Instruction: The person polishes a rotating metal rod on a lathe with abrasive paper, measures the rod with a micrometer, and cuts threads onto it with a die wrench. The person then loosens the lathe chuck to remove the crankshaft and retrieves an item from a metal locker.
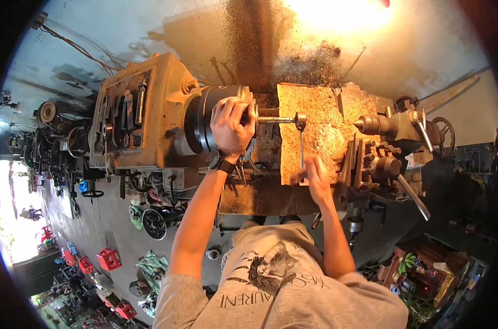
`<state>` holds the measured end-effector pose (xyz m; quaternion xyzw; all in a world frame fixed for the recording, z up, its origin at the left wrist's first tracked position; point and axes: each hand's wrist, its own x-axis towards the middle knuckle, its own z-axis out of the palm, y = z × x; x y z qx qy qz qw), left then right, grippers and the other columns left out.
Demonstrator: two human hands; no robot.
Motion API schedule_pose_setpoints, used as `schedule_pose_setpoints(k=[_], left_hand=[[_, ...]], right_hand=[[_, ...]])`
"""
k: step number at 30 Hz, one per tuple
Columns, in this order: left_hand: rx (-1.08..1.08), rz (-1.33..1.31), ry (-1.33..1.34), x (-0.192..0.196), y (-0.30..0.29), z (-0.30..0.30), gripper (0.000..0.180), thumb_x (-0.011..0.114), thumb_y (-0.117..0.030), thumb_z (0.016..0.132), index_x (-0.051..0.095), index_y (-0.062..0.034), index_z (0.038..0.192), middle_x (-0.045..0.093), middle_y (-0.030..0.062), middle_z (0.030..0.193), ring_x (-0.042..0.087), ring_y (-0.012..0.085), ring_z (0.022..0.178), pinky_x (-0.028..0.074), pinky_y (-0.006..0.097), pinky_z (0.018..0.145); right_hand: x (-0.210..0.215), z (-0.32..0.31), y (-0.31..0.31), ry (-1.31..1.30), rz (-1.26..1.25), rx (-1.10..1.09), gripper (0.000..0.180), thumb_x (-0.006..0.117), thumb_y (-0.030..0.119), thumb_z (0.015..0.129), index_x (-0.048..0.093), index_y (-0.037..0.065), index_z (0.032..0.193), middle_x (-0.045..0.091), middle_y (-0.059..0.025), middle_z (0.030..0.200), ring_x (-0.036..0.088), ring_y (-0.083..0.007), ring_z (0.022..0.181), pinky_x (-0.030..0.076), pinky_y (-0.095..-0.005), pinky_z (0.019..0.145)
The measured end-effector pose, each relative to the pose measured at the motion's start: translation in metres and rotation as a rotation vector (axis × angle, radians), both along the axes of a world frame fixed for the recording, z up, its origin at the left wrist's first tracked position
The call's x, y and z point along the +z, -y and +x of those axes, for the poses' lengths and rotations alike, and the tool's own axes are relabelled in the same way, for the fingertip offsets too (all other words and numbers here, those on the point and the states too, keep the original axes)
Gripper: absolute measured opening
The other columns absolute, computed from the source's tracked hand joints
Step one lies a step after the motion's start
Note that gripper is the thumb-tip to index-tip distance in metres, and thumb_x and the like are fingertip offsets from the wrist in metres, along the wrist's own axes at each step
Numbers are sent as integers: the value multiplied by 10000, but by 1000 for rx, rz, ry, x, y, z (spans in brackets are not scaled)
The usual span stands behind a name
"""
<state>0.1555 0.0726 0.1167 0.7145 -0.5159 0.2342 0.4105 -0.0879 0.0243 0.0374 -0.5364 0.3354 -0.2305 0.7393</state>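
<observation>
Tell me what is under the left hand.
The chuck lies under the left hand. Its dark body shows left of the hand; the surface directly beneath the hand is covered and cannot be seen.

Chuck (206,122) left | tailstock (388,126) right | shaft (276,119) between | tools (141,104) on headstock (164,118)

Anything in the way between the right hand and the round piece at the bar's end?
Nothing visible blocks it: only a slim rod runs from the right hand up to the round piece at the end of the bar. Blur hides whether that hand grips the rod. The left hand is off to the side, on the chuck.
</observation>
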Motion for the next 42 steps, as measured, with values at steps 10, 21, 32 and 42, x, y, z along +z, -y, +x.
schedule_pose_setpoints(k=[10,21,32,42], left_hand=[[16,2,13,-4,9,4,100,660,-4,695,595,-24,768,610,94,831,579,285,809,473,356,722],[-5,0,18,-3,14,-2,80,655,-15,717,596,-24,771,607,84,829,574,282,806,473,359,727],[24,12,38,-2,2,3,82,665,-18,724,589,-29,755,602,84,814,575,284,786,475,353,702],[26,22,31,-3,7,1,86,664,-19,725,582,-19,750,602,86,805,573,287,772,473,359,689]], right_hand=[[58,123,154,250,-167,-106,744,305,624,913,420,-7,1289,671,-165,988,656,-227,906,478,-420,913],[-49,66,124,-123,156,17,745,315,616,917,392,-25,1289,639,-227,1001,646,-290,917,489,-435,901],[21,14,40,237,58,6,708,257,598,926,530,-44,1051,640,-120,625,675,-229,614,562,-366,622],[22,100,130,303,-299,-200,669,331,592,924,486,2,1197,653,-140,988,619,-170,737,501,-320,623]])
